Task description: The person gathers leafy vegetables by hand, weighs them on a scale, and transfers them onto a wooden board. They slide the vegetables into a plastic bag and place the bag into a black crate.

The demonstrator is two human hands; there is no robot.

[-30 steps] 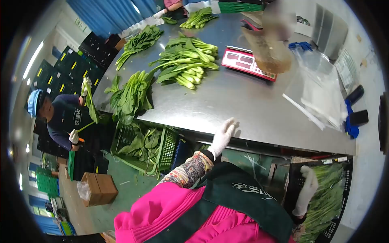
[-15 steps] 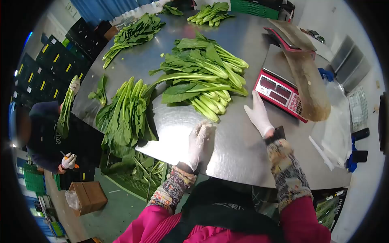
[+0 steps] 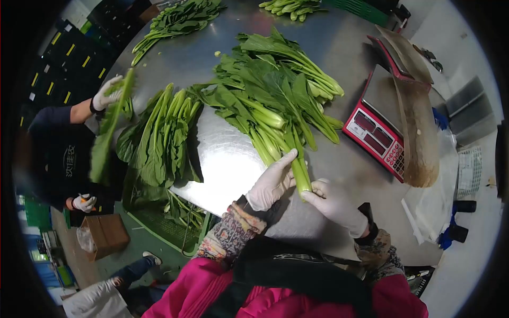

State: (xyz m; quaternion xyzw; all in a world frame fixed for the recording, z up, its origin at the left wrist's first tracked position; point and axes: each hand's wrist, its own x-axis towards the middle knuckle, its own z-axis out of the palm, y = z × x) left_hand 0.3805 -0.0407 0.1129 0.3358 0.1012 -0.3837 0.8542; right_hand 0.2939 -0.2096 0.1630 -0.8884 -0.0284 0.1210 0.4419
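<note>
My left hand (image 3: 273, 183) is closed around the pale stem of a head of leafy greens (image 3: 300, 168). My right hand (image 3: 336, 205) pinches the cut base of the same head between thumb and fingers. Its stem points towards me, and its leaves lie over the pile of leafy greens (image 3: 252, 98) on the steel table. Both hands wear white gloves. To the left, another bunch of leafy greens (image 3: 164, 132) hangs over the table edge.
A red scale (image 3: 374, 138) stands at right beside a brown-stained curved sheet (image 3: 419, 143). A co-worker's gloved hand (image 3: 107, 94) holds a leafy stalk at left. Below the edge sits a green crate (image 3: 159, 225) with leaves. More greens (image 3: 183, 21) lie at the back of the steel table (image 3: 233, 153).
My hands have come together on one head of greens, whose stem is drawn towards me. My right hand has left the scale's side. The co-worker's raised hand has moved towards the table.
</note>
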